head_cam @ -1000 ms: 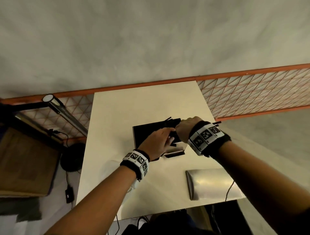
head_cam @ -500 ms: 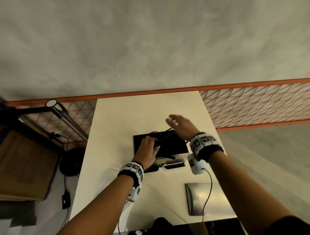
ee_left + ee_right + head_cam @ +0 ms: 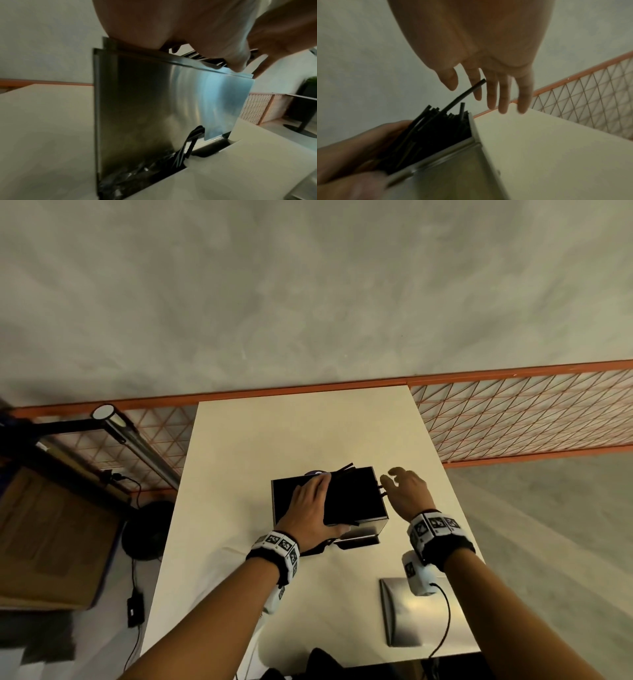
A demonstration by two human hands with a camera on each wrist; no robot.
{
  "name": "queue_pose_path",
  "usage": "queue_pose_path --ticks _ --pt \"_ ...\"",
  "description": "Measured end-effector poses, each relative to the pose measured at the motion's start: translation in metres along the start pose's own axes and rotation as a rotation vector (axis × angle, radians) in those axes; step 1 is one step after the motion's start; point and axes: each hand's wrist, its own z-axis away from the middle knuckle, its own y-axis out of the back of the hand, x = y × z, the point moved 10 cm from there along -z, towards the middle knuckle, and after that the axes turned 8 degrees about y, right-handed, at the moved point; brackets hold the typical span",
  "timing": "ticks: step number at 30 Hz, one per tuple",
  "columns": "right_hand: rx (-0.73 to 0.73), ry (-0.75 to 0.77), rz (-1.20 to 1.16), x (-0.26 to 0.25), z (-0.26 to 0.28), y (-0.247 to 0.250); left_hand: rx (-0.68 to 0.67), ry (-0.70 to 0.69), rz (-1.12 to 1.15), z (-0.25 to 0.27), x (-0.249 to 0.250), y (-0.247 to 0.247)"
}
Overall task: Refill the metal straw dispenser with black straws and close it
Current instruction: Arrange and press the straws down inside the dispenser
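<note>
The metal straw dispenser [image 3: 371,523] stands open in the middle of the table, packed with black straws [image 3: 356,494]. My left hand [image 3: 310,503] lies flat on the straws at the left, thumb at the front edge. My right hand [image 3: 399,484] hovers just right of the box, fingers spread and empty. A few straw ends [image 3: 344,468] poke past the far rim. In the right wrist view the straws [image 3: 436,128] fan above the dispenser wall [image 3: 453,169] below my right hand [image 3: 488,92]. The left wrist view shows the dispenser front [image 3: 163,101] with straws in its bottom slot [image 3: 190,140].
The loose metal lid [image 3: 400,614] lies on the table [image 3: 274,440] near the front right corner. An orange mesh fence [image 3: 513,419] runs behind the table. A cardboard box [image 3: 51,535] and a tube lamp [image 3: 137,443] stand at the left.
My right hand has let go of the straws and moved from above the box to its right side. My left hand has spread flat over the straws.
</note>
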Motion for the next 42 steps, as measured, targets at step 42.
queue_pose_path --ticks 42 --pt "-0.577 0.107 0.474 -0.047 -0.006 -0.067 -0.141 0.270 0.143 -0.021 -0.037 -0.005"
